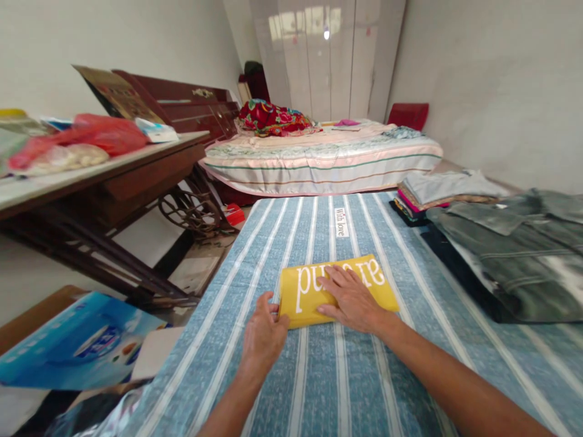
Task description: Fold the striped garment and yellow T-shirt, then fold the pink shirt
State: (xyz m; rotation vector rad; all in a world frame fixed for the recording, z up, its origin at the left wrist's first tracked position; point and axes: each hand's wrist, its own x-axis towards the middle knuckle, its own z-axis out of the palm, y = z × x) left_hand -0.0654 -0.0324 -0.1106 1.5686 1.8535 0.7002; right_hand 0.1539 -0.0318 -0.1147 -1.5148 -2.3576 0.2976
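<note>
The folded yellow cloth is laid on a blue striped cover; what lies beneath this cover cannot be made out. The white lettering on the yellow cloth is seen upside down, and its middle is hidden by the right hand. This hand is laid palm down on the cloth, its fingers extended and partly spread; nothing is gripped by them.

The left hand is held at the left edge of the cloth, its thumb against the near corner and its fingers bent just beside the edge. Whether the edge is pinched cannot be told, since the fingertips are partly hidden. Both forearms are cut off by the bottom of the view.

Beyond the cloth, a patch printed "With love" can be read. To the right, a grey-green garment is cut off by the frame, and the lower layers of the folded stack behind it are largely covered. At the left, a tabletop is cut off, and the contents of its red bag cannot be identified.
</note>
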